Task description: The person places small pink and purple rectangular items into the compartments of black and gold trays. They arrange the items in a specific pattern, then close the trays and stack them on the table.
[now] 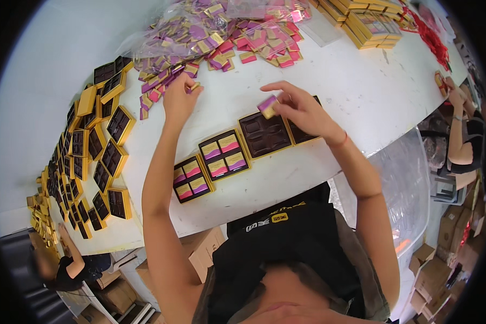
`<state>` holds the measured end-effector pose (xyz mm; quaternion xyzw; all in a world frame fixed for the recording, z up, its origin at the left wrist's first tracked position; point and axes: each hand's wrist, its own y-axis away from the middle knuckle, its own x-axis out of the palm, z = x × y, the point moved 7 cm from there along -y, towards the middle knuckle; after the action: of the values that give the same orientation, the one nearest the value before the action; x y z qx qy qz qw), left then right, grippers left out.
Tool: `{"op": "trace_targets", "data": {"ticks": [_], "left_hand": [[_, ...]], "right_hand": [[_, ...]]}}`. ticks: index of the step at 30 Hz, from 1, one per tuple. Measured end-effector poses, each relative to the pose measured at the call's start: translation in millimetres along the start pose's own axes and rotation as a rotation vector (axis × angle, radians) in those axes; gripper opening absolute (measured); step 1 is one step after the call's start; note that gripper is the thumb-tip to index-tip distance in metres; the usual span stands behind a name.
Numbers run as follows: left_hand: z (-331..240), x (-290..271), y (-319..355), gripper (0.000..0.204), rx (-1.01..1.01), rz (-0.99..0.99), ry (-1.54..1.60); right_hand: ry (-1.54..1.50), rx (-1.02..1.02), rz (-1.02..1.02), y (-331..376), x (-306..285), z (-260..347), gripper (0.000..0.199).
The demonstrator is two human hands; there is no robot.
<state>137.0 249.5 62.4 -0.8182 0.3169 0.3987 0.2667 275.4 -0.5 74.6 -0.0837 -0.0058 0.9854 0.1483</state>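
The right hand (302, 108) was pinched shut on a small square purple-and-pink foil-wrapped sweet w/ a gold edge (267, 106), held just above the empty dark brown plastic tray in its gold-rimmed square box (264, 134). The left hand (179, 97) reached to the near edge of the loose heap of same-kind purple, pink & gold wrapped sweets (221, 32), fingers closed round one small gold-wrapped piece (194, 86). Hands were well apart, left one further up the white tabletop (362, 92). Left of the empty tray lay two filled boxes, each w/ four wrapped sweets: one just beside it (224, 154), the next nearer the table edge (191, 178). A fourth box (302, 132) lay partly under the right wrist. Many empty gold-rimmed trays (100, 156) crowded the table's left end; stacked gold boxes (370, 21) stood at the far right. Another person's arm (456, 129) showed at the right rim.
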Motion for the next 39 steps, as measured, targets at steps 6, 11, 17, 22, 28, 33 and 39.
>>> {"op": "trace_targets", "data": {"ticks": [6, 11, 17, 22, 28, 33, 39], "left_hand": [[-86.2, 49.4, 79.2, 0.012, -0.101, 0.278, 0.931], [-80.7, 59.6, 88.0, 0.012, -0.158, 0.282, 0.69], [-80.2, 60.4, 88.3, 0.009, -0.15, 0.275, 0.667], [-97.8, 50.0, 95.2, 0.01, 0.136, 0.188, 0.317], [-123.7, 32.5, 114.7, 0.021, 0.391, -0.023, 0.129], [-125.5, 41.4, 142.2, 0.061, 0.511, 0.089, -0.025], [-127.9, 49.4, 152.3, 0.092, 0.59, 0.205, -0.224]], "right_hand": [[-0.338, 0.087, -0.142, 53.7, -1.0, -22.0, 0.028], [-0.414, 0.044, -0.217, 66.6, 2.2, -20.8, 0.029], [-0.39, -0.019, -0.336, 80.6, -3.7, -14.9, 0.034], [-0.146, -0.052, -0.337, 85.0, -11.0, -5.3, 0.028], [0.13, 0.008, -0.244, 70.9, -1.1, 4.3, 0.032], [0.412, -0.245, -0.114, 55.4, 9.2, 7.2, 0.024], [0.563, -0.264, 0.039, 56.1, 15.0, 2.4, 0.026]]}}
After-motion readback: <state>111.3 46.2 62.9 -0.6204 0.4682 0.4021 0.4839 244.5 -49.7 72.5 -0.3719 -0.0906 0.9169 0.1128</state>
